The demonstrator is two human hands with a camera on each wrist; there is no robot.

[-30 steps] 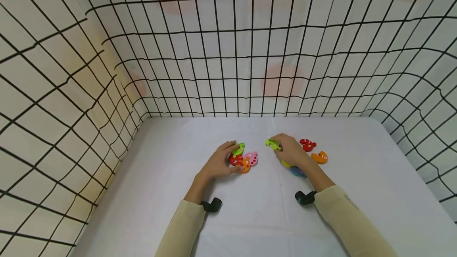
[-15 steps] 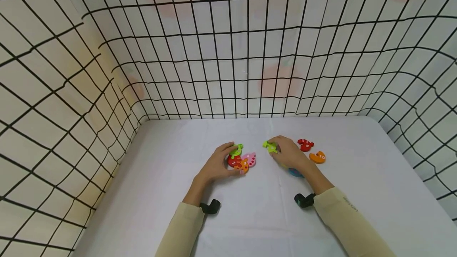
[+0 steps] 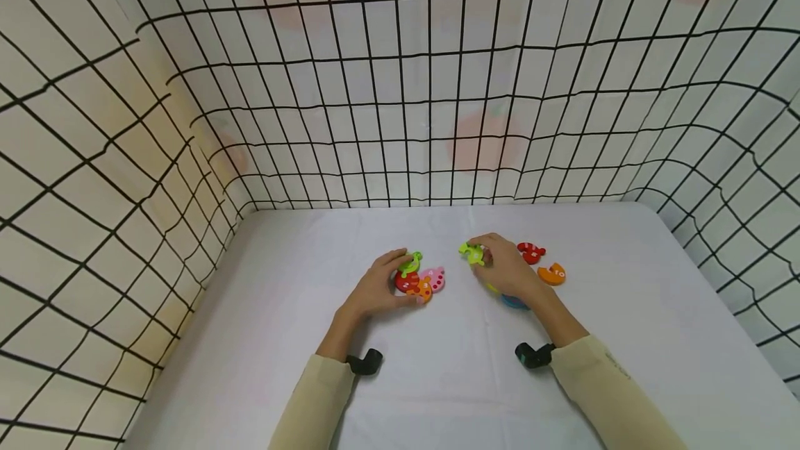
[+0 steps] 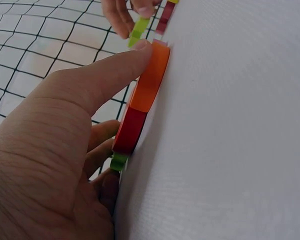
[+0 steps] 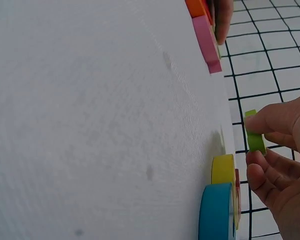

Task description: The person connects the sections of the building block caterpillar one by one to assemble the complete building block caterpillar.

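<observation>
In the head view my left hand (image 3: 373, 290) curves round a cluster of flat, animal-shaped puzzle pieces on the white table. The cluster has a green piece (image 3: 410, 266), a red piece (image 3: 406, 281), an orange piece (image 3: 423, 289) and a pink piece (image 3: 435, 278). My left thumb lies on the orange edge (image 4: 151, 80) in the left wrist view, with fingers at the green side (image 4: 118, 162). To the right, my right hand (image 3: 507, 269) pinches a light-green puzzle piece (image 5: 256, 142) between thumb and fingers, raised above the cloth.
Near my right hand lie a striped red piece (image 3: 531, 253) and an orange piece (image 3: 553, 274). A blue piece (image 5: 215, 212) and a yellow piece (image 5: 222, 169) sit partly under that hand. Black wire mesh (image 3: 400, 99) walls the table's (image 3: 300, 242) back and sides.
My right hand has tilted the light-green piece slightly, so its face shows more. The left thumb has slid towards the orange piece's edge. The head view has shifted a little.
</observation>
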